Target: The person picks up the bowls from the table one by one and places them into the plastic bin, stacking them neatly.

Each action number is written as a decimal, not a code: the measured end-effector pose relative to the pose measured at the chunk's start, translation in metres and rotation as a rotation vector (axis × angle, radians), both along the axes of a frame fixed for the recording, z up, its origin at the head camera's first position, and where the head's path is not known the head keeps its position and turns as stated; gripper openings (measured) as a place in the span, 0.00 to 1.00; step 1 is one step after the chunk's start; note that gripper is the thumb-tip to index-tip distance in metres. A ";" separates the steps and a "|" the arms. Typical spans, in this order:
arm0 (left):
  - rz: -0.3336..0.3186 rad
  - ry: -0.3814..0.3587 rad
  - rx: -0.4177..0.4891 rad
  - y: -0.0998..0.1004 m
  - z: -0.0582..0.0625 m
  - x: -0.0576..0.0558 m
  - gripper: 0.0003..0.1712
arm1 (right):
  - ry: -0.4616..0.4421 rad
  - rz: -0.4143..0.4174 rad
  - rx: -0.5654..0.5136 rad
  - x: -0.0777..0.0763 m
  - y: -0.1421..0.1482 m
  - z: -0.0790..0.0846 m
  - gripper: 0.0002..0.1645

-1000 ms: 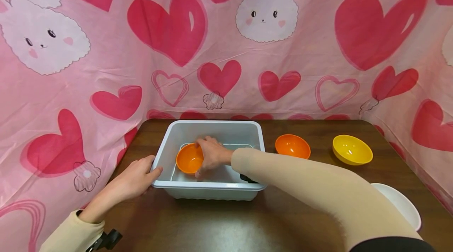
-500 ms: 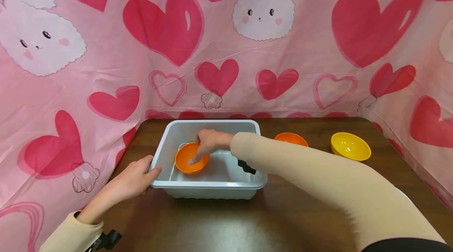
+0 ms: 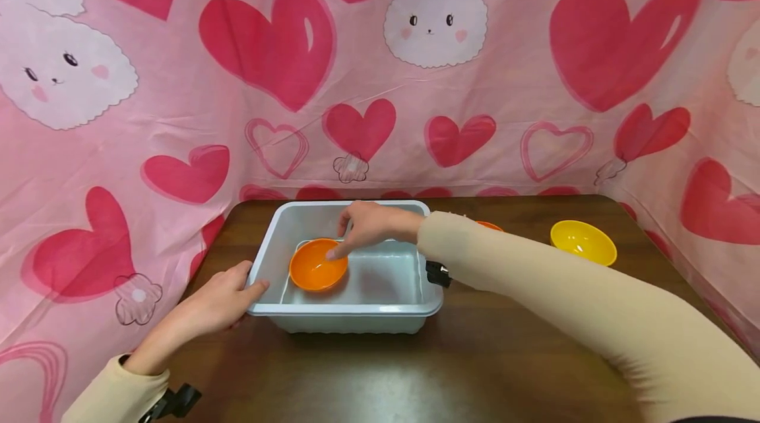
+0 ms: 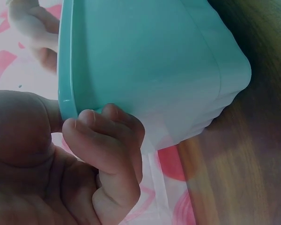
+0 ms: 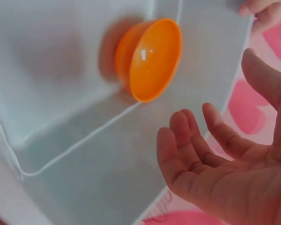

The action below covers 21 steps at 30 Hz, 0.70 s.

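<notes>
An orange bowl (image 3: 313, 272) sits upright at the left inside a pale grey plastic basin (image 3: 350, 309). My left hand (image 3: 220, 297) grips the basin's left rim, thumb over the top. In the left wrist view, the curled fingers (image 4: 114, 126) press under that rim from outside. Above the basin hovers my right hand (image 3: 374, 225), its thumb overlapping the bowl's edge in the head view. The right wrist view shows those fingers loosely bent and apart from the bowl (image 5: 154, 61), with nothing in them.
A yellow bowl (image 3: 583, 243) stands on the brown wooden table (image 3: 380, 377) at the right. Mostly hidden behind the right sleeve is another orange bowl (image 3: 489, 226). Pink heart-patterned cloth (image 3: 362, 73) hangs around the back and sides.
My right hand was around the orange bowl in the basin; it has let go and risen up and to the right. The left hand keeps its grip on the rim.
</notes>
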<state>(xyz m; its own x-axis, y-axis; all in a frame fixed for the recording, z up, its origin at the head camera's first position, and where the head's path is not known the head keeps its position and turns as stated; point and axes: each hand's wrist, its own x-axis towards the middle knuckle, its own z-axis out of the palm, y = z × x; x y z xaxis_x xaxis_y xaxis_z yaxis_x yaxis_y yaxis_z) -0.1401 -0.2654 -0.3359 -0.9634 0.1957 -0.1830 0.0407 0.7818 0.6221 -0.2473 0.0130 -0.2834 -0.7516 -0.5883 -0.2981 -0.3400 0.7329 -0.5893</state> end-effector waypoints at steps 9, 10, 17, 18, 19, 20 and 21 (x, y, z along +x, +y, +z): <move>-0.014 0.016 -0.003 -0.001 -0.002 -0.001 0.22 | 0.083 0.012 -0.097 0.004 0.027 0.021 0.24; -0.015 0.014 -0.002 -0.001 -0.002 -0.001 0.22 | 0.091 0.011 -0.107 0.005 0.030 0.023 0.23; -0.010 0.002 0.002 -0.002 -0.003 -0.002 0.23 | 0.145 0.003 -0.178 0.014 0.050 0.030 0.19; -0.011 0.003 0.002 -0.002 -0.003 -0.002 0.23 | 0.149 -0.003 -0.184 0.016 0.053 0.031 0.18; -0.011 0.004 0.002 -0.002 -0.003 -0.002 0.23 | 0.154 -0.007 -0.191 0.017 0.055 0.031 0.18; -0.011 0.004 0.002 -0.002 -0.003 -0.002 0.23 | 0.160 -0.011 -0.198 0.019 0.058 0.031 0.17; -0.012 0.004 0.003 -0.002 -0.003 -0.002 0.23 | 0.166 -0.015 -0.203 0.021 0.061 0.032 0.17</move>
